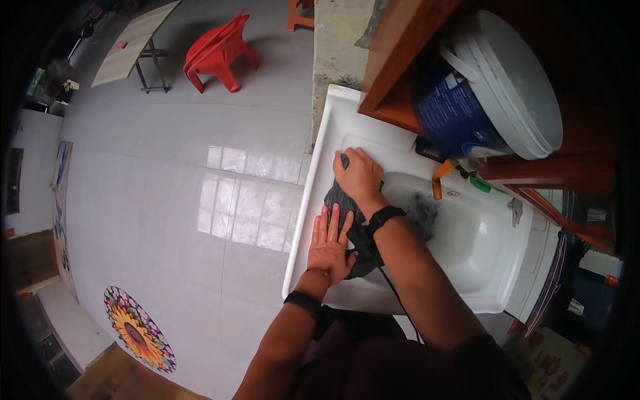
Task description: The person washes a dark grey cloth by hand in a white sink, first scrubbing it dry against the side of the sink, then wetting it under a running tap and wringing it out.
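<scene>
Dark grey wet-looking cloth (336,196) lies bunched on the left ledge of a white washbasin (500,240). My right hand (361,175) grips its far end, with some fabric showing between thumb and fingers. Nearer to me, my left hand (330,247) presses flat on the cloth's left side, fingers spread. A black part of the fabric (365,250) hangs between my two forearms toward the bowl. Cloudy water with suds and a dark patch (422,212) is in the bowl, partly hidden by my right arm.
An orange-brown faucet (440,179) reaches over the bowl. Above the basin's far right, a blue-and-white plastic bucket (460,110) sits in a wooden cabinet frame (395,55). A grey rag (515,211) lies on the right rim. A red plastic chair (215,52) and folding table (132,45) stand beyond.
</scene>
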